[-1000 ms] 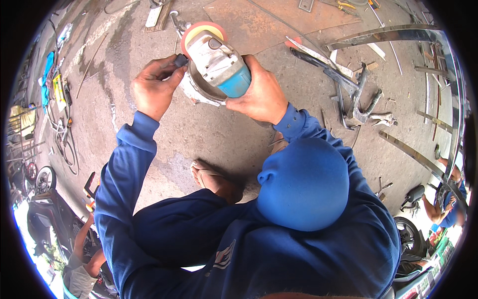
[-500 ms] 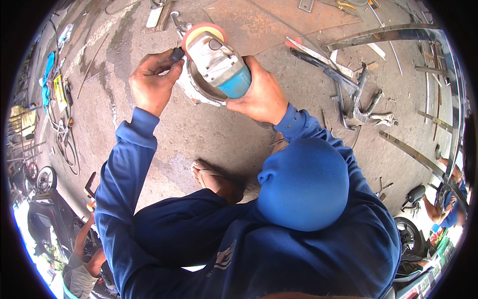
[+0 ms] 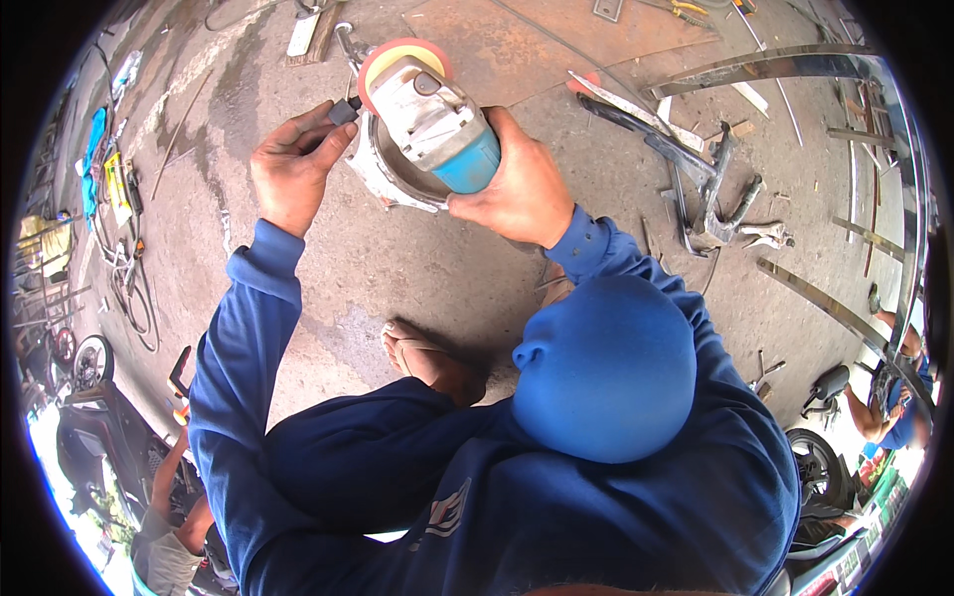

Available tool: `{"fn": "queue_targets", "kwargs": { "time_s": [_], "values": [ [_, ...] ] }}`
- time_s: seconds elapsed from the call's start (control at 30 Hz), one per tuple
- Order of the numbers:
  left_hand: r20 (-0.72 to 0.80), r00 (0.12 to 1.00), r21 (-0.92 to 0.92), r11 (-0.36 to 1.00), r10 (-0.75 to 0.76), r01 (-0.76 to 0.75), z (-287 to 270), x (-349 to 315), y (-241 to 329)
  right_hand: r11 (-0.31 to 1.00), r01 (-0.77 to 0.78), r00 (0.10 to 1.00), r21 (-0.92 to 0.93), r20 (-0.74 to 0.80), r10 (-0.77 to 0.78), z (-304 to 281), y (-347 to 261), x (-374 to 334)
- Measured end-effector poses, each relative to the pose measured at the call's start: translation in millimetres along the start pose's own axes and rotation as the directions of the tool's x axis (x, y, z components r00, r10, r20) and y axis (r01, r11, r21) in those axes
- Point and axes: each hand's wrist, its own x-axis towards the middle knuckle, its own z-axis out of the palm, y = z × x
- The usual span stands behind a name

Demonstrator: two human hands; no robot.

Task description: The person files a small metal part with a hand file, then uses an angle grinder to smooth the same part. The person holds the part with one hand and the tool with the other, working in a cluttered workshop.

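Angle grinder (image 3: 432,119) at 12 o'clock: right hand (image 3: 517,189) wrapped tight around body, left hand (image 3: 293,164) pinching small dark side piece (image 3: 343,109). Risk: disc spins up, catches left-hand fingers.

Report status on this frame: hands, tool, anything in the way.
Left hand pinching the small dark side handle. Right hand gripping the angle grinder body, disc end pointing away. Curved metal strips and tools lie right, apart from the hands.

Right hand (image 3: 517,194) wraps blue body of angle grinder (image 3: 432,119), orange disc (image 3: 397,55) pointing away. Left hand (image 3: 293,169) pinches small dark key (image 3: 345,109) at the guard (contact point unclear). Curved metal strips (image 3: 765,65) lie on concrete floor (image 3: 397,268).
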Motion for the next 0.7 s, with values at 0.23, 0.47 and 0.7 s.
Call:
{"fn": "queue_targets", "kwargs": {
  "time_s": [0.23, 0.47, 0.7],
  "values": [
    [0.043, 0.993, 0.006, 0.994, 0.107, -0.107, 3.6, -1.5, -5.7, 1.000, 0.002, 1.000, -0.015, 0.013, -0.002, 0.4, 0.9, 0.6],
    [0.049, 0.952, 0.184, 0.934, 0.302, -0.306, 9.0, -2.2, -2.6, 1.000, 0.009, 1.000, -0.018, 0.019, -0.009, 1.1, 1.9, 0.8],
    [0.123, 0.824, 0.397, 0.734, 0.553, -0.551, 7.7, -2.7, -0.3, 1.000, -0.008, 1.000, -0.012, 0.023, 0.008, 1.2, 4.0, 0.6]
  ]
}}
